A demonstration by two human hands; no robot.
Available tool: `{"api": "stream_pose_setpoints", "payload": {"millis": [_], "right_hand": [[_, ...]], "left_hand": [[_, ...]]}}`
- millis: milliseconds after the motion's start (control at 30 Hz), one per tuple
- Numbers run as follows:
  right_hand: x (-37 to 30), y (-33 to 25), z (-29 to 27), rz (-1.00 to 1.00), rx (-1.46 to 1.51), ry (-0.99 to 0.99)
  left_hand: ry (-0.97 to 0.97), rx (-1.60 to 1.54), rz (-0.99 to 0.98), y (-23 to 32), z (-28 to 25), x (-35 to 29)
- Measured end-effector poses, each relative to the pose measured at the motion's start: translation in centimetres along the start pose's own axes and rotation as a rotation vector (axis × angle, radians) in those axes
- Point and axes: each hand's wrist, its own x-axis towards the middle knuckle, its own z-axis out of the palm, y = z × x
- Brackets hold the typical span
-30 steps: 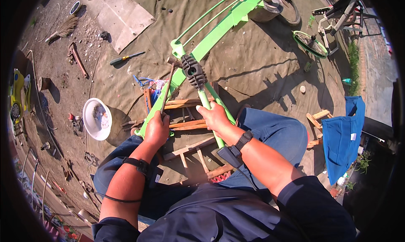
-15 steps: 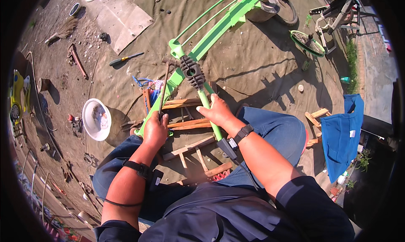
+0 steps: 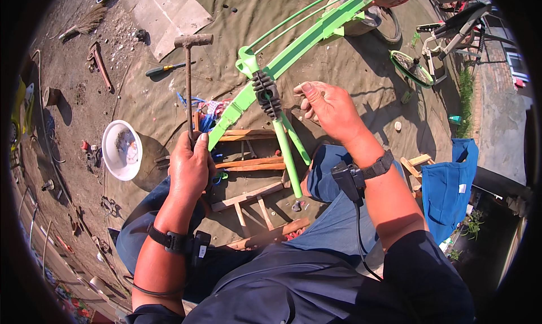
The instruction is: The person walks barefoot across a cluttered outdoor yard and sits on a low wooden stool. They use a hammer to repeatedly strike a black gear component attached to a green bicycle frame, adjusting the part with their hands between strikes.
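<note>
My left hand [image 3: 191, 167] grips the wooden handle of a hammer [image 3: 189, 78], its rusty head raised. My right hand [image 3: 333, 110] is off the metal, right of the black ribbed rubber piece, fingers curled in and thumb pressed to them; whatever they hold, if anything, is too small to name. Between my hands lies a bright green metal frame [image 3: 293, 53], slanting to the far right. Its black ribbed rubber piece [image 3: 266, 94] sits around the joint, where two green tubes [image 3: 289, 160] reach toward me. The frame's near left end is partly hidden behind my left hand.
Wooden stools [image 3: 251, 202] lie between my knees. At left stand a white basin [image 3: 122, 150], a red pipe wrench [image 3: 100, 67] and a screwdriver [image 3: 164, 70]. To the right are a blue cloth seat [image 3: 449, 188] and a small bicycle wheel [image 3: 411, 68] on a brown ground sheet.
My right hand has let go of the green tube and lifted to the right. My left hand has raised the hammer, its head moving up and left, away from the frame.
</note>
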Motion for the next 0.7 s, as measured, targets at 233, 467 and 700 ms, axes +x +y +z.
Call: {"api": "stream_pose_setpoints", "payload": {"millis": [233, 467, 700], "right_hand": [[3.0, 2.9, 3.2, -0.153, 0.104, 0.034], [4.3, 3.3, 3.6, -0.131, -0.142, 0.103], [4.6, 3.5, 4.6, -0.224, -0.262, 0.114]], "left_hand": [[-0.008, -0.04, 0.002, 0.3, -0.3, -0.2], [-0.026, -0.104, -0.02, 0.1, -0.2, 0.2], [-0.038, -0.088, -0.013, -0.1, 0.0, 0.3]]}}
